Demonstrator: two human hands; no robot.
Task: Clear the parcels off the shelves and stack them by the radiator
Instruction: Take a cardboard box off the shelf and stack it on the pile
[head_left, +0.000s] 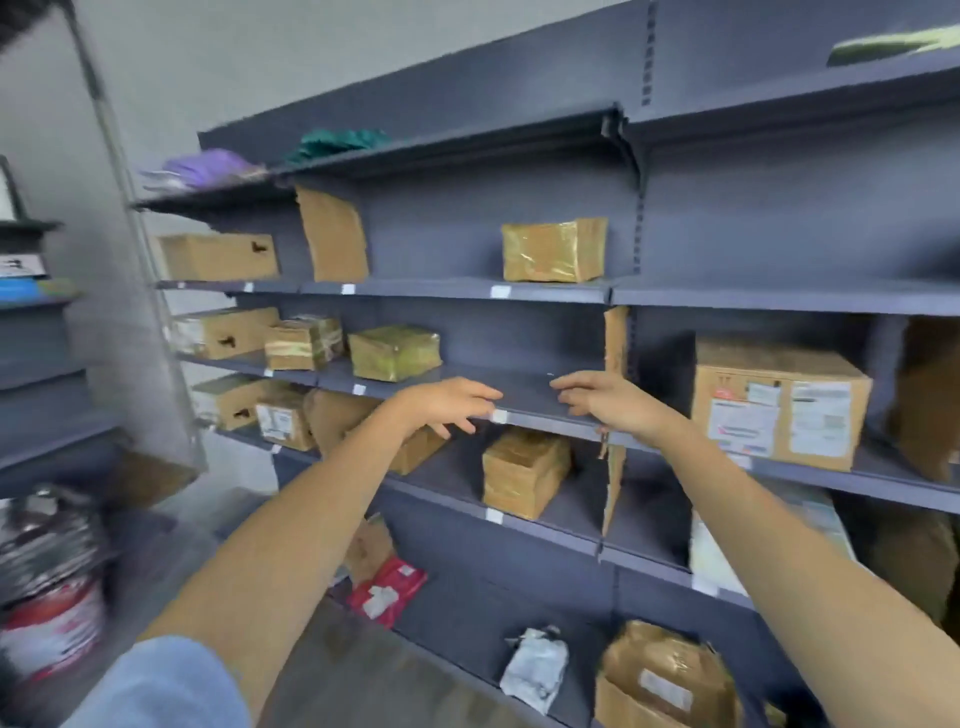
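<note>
Grey metal shelves (519, 387) hold several brown parcels. My left hand (447, 402) and my right hand (602, 400) are both stretched out over the front edge of a bare stretch of the middle shelf, fingers relaxed, holding nothing. A taped parcel (395, 352) sits on that shelf just left of my left hand. Below my hands stands another brown parcel (524, 470). A shiny taped parcel (553, 250) sits one shelf up. A large labelled box (779, 408) stands to the right of my right hand.
More boxes (223, 332) fill the shelves' left end. A cardboard divider (615, 338) stands beside my right hand. A red packet (387, 590), a white bag (535, 667) and a crumpled box (665, 675) lie low down. A paint bucket (52, 623) stands at floor left.
</note>
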